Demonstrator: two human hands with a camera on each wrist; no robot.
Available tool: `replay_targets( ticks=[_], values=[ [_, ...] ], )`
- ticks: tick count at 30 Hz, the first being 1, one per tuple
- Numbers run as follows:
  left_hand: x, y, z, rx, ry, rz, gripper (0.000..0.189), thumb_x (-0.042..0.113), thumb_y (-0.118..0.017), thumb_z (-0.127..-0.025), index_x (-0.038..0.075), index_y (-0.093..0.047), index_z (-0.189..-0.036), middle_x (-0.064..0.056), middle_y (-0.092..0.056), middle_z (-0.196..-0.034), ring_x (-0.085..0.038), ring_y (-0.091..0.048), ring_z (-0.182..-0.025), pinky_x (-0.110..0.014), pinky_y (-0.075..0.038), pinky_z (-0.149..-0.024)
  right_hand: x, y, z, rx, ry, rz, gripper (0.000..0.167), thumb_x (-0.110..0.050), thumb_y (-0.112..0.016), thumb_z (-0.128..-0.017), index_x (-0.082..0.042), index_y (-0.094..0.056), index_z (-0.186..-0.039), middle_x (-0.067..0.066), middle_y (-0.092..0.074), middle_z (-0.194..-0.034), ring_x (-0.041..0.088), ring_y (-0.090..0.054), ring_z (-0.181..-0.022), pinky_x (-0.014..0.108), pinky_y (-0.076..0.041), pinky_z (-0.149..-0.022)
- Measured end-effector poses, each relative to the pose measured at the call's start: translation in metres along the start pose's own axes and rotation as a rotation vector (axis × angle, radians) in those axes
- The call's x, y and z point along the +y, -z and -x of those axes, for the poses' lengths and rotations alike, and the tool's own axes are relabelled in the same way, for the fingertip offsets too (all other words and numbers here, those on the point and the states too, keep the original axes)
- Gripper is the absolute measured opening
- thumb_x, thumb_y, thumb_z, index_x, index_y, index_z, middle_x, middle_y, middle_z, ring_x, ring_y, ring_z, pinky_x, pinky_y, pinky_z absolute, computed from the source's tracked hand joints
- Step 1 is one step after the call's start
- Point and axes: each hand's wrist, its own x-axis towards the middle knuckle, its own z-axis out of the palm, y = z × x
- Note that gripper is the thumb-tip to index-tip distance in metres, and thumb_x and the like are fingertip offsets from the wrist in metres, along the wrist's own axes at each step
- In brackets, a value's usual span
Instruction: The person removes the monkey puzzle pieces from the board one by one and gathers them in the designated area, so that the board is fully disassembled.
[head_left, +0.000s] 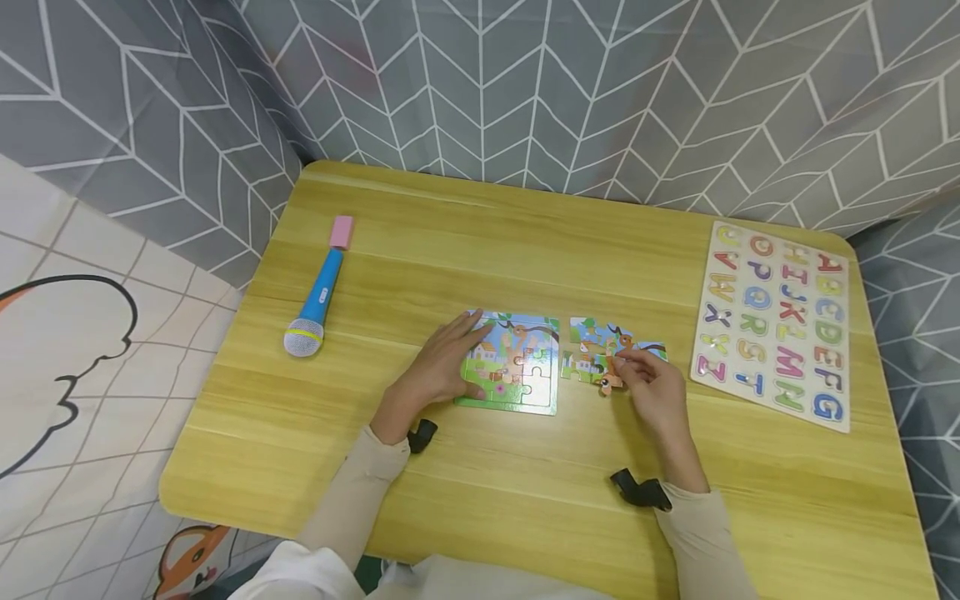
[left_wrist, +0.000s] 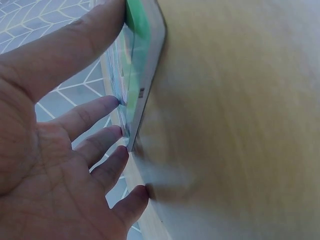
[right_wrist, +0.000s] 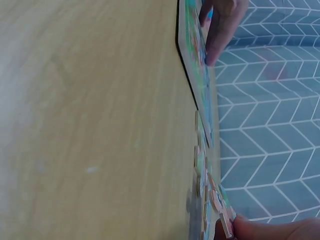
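A square jigsaw puzzle board (head_left: pixel 542 385) with a green border and an animal scene lies mid-table. My left hand (head_left: pixel 442 362) rests at its left side, thumb near the lower corner and fingers extended along the upper left. The left wrist view shows the thumb on the board's edge (left_wrist: pixel 145 75) and the fingertips touching around it. To the right of the board, several loose puzzle pieces (head_left: pixel 588 331) lie close together. Over them my right hand (head_left: pixel 660 396) pinches a puzzle piece (right_wrist: pixel 226 220) between thumb and fingers, tilted above the others.
At the right of the wooden table (head_left: pixel 525 483) lies an alphabet board (head_left: pixel 772 325) with coloured letters. A blue toy microphone (head_left: pixel 322 287) and a pink block (head_left: pixel 341 232) are at the left. Grey patterned curtains (head_left: pixel 480 92) hang behind the table.
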Motion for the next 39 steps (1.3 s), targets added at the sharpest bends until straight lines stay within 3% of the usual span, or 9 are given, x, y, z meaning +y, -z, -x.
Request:
replay_targets(
  ticks=[14, 24, 39],
  values=[
    [0.0012, 0.0003, 0.0020, 0.018, -0.001, 0.024, 0.110, 0.031, -0.092, -0.069, 0.013, -0.031, -0.159, -0.007, -0.011, -0.171, -0.029, -0.006, -0.160, -0.055, -0.009, -0.130, 0.0046, -0.0038, 0.0017, 0.060, -0.003, 0.011, 0.021, -0.011, -0.066, -0.096, -0.001, -0.075, -0.112, 0.022, -0.073, -0.095, -0.007, -0.056, -0.067, 0.013, -0.046, -0.058],
    [0.0010, -0.0001, -0.0002, 0.015, 0.001, 0.015, 0.110, 0.032, -0.091, -0.069, 0.014, -0.030, -0.159, -0.006, -0.010, -0.171, -0.029, -0.006, -0.160, -0.055, -0.008, -0.130, 0.0069, -0.0011, 0.0011, 0.058, -0.007, 0.099, 0.022, -0.015, -0.065, -0.098, -0.001, -0.073, -0.113, 0.021, -0.073, -0.095, -0.004, -0.053, -0.061, 0.016, -0.044, -0.055],
    [0.0012, 0.0008, 0.0001, 0.015, 0.005, 0.008, 0.109, 0.032, -0.092, -0.069, 0.013, -0.031, -0.158, -0.007, -0.011, -0.171, -0.029, -0.006, -0.160, -0.055, -0.008, -0.130, 0.0096, -0.0023, -0.0019, 0.097, 0.038, 0.144, 0.023, -0.019, -0.068, -0.096, -0.003, -0.073, -0.112, 0.018, -0.070, -0.089, -0.005, -0.051, -0.062, 0.014, -0.043, -0.054]
  ],
)
